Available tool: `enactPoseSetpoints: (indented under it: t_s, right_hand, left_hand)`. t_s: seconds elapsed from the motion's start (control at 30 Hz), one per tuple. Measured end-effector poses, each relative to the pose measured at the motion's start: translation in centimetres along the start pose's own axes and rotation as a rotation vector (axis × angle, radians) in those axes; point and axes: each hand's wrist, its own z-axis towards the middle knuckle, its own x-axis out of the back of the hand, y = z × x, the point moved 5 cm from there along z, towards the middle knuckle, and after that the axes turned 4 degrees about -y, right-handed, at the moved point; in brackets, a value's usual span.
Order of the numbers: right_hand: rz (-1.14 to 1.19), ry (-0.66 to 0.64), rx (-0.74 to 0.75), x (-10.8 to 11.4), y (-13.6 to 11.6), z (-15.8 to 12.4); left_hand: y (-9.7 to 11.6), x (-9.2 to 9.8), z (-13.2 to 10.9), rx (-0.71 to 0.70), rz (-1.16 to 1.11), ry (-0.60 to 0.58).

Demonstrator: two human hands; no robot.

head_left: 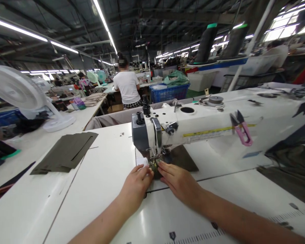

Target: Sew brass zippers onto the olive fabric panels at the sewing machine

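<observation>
Both hands are at the needle area of a white sewing machine [156, 135]. Between them a narrow olive strip [154, 166] with a line of yellowish marks runs under the presser foot [156, 156]. My left hand [138, 183] is closed, its fingertips pinching the strip's left side by a small white piece [142, 161]. From the right, my right hand [177, 179] grips the strip's other edge, its fingers long and pressed together. A dark olive fabric panel [184, 158] lies flat behind the right fingers. The fingertips partly hide the strip.
A stack of olive fabric pieces [65, 152] lies left on the white table [96, 196]. Pink-handled thread snips [241, 128] rest against the machine arm. A white fan [17, 88] stands at left; dark cloth [289, 173] lies at right. A person [127, 86] sits ahead.
</observation>
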Motion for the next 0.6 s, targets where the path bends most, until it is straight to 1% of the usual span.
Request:
enactPoseSetpoints:
  t_s: [0.1,0.27,0.4,0.6]
  right_hand:
    - [0.016,-0.061,-0.026,-0.9,0.4,0.2]
    - [0.026,-0.081,-0.077,-0.8,0.8,0.9]
    - [0.057,-0.085,-0.104,-0.8,1.3,1.4]
    - [0.089,-0.076,-0.126,-0.8,2.0,1.6]
  left_hand:
    - [-0.1,-0.2,0.4,-0.024,-0.001,-0.024]
    - [-0.6,-0.2,1.3,-0.027,0.019,-0.03]
    - [-1.2,-0.4,1.6,-0.029,0.028,-0.005]
    - [-1.7,-0.6,1.4,-0.024,-0.067,0.059]
